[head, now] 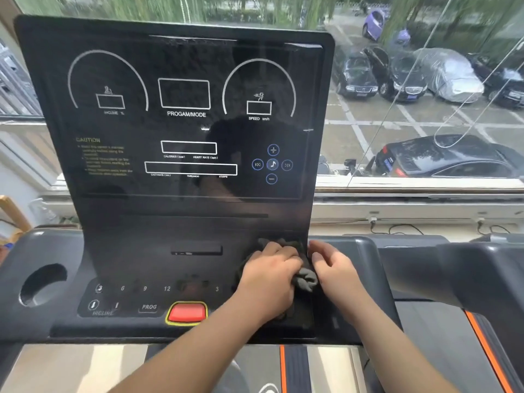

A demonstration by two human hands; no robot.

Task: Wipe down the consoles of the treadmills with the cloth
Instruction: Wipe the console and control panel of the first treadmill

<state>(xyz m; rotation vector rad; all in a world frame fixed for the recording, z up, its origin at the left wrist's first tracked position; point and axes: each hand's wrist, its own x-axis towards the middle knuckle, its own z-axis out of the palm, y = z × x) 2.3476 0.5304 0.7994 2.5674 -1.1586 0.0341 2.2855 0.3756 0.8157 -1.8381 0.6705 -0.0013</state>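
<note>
A black treadmill console [181, 131] with white dial markings fills the middle of the view. A crumpled grey cloth [307, 277] lies on its lower right button panel. My left hand [269, 275] grips the cloth from the left, fingers curled over it. My right hand [331, 265] rests right beside it at the console's right edge, fingers loosely bent and touching the cloth; whether it holds the cloth I cannot tell. Part of the cloth is hidden under my left hand.
A red stop button [187, 312] sits left of my forearm. A round cup holder [42, 285] is at the far left. A second treadmill's console [467, 268] stands to the right. Behind is a window [425, 109] over parked cars.
</note>
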